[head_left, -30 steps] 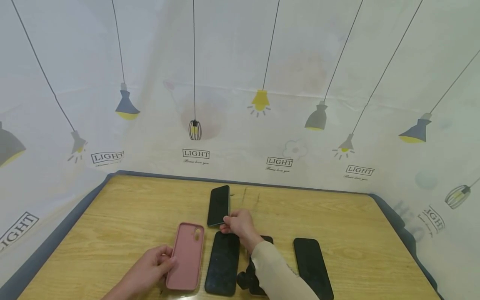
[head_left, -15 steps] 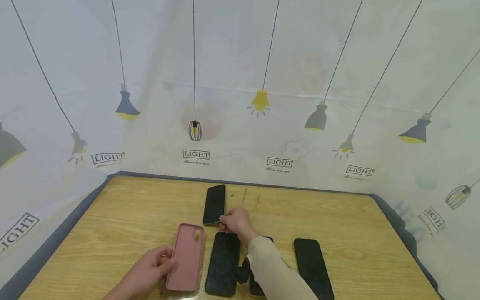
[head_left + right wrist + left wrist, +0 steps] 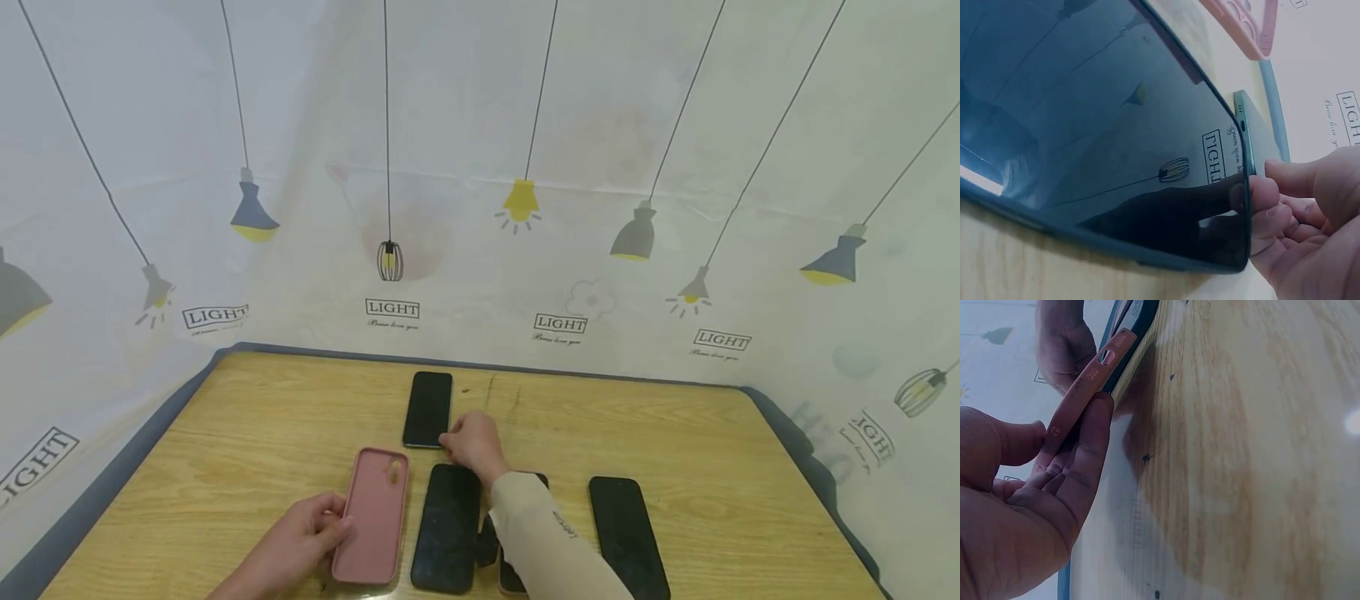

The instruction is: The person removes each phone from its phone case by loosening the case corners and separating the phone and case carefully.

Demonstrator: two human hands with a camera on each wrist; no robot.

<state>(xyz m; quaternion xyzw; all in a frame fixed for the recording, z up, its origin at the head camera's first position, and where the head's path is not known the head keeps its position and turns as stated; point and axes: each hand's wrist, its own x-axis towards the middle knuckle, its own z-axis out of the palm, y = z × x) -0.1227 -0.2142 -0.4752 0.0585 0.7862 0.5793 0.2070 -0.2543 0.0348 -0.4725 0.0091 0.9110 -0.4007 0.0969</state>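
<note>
My left hand [image 3: 300, 533] holds a pink phone case [image 3: 371, 517] by its left edge, thumb on the inside face. The case stands tilted, its hollow inside and camera cutout showing; in the left wrist view the case's end [image 3: 1088, 384] has a port slot. My right hand [image 3: 477, 442] pinches the lower right corner of a black-screened smartphone [image 3: 427, 408] lying at the back of the table. In the right wrist view thumb and index finger meet at that phone's end [image 3: 1249, 128], partly hidden behind a nearer dark phone [image 3: 1104, 137].
Just right of the case lies a black phone [image 3: 445, 533]. Another phone [image 3: 513, 579] is mostly covered by the right sleeve [image 3: 551, 533]; a further one [image 3: 628, 537] lies to its right. The wooden table [image 3: 735, 467] meets a lamp-printed white curtain [image 3: 465, 250] behind.
The back phone has shifted slightly left and come down from a tilt to lying flatter, with my right hand at its corner. My left hand and the pink case have hardly moved.
</note>
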